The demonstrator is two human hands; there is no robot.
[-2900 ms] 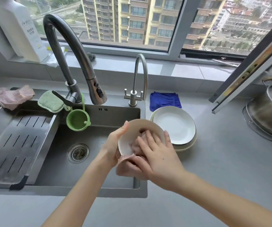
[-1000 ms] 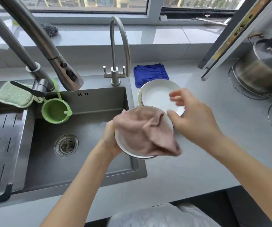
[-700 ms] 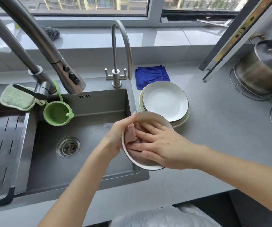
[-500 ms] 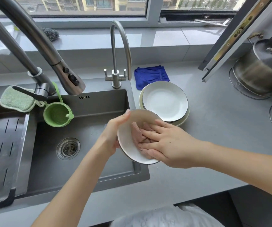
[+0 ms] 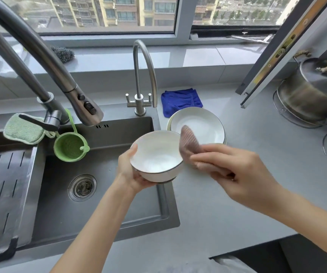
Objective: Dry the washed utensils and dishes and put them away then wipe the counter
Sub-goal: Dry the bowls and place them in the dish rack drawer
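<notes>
Half a second back, the right hand point(image 5: 235, 170) was pressing the bunched pink ribbed cloth point(image 5: 190, 142) into the white dark-rimmed ceramic bowl point(image 5: 156, 156). Now the cloth is out, pinched in the curled fingers and touching the bowl's rim at 3 o'clock, and the inside is bare. The left hand point(image 5: 128, 172) grips the bowl from 9 o'clock, thumb on the rim and fingers under the base, above the corner of the grey steel sink point(image 5: 99, 203). The inside is probably dry, so what is left is the outer wall or setting the bowl down.

Counted:
- one bowl
- a stack of white plates point(image 5: 204, 123), at least two, at the bowl's 1 o'clock on the grey counter point(image 5: 237, 213)
- two drying cloths, the pink one and a folded blue cloth point(image 5: 180, 100) at the stack's 11 o'clock
</notes>
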